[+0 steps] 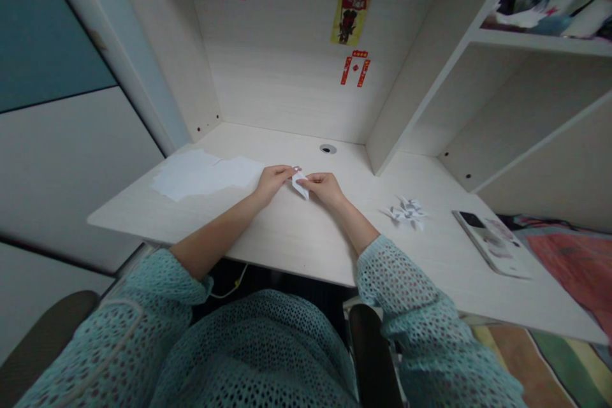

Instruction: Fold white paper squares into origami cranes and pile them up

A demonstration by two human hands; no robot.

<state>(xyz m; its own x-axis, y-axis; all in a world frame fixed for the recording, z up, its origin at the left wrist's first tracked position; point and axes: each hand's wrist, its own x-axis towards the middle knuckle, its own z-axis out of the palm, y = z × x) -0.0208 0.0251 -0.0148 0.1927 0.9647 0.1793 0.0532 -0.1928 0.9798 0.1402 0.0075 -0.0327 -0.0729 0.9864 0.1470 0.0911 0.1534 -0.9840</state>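
Near the centre of the frame, the left hand [275,182] and right hand [326,187] are pinching a small folded paper [300,183] between nearly closed fingers, just above the desk [287,236]. White sheets [205,173] are lying at centre left, folded paper pieces [407,213] at centre right.

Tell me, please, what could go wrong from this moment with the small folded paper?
The folded paper is small and held between the left hand and right hand, so a pull might crease or tear it. The right forearm lies near the pile of folded white pieces; a sideways sweep could scatter them.
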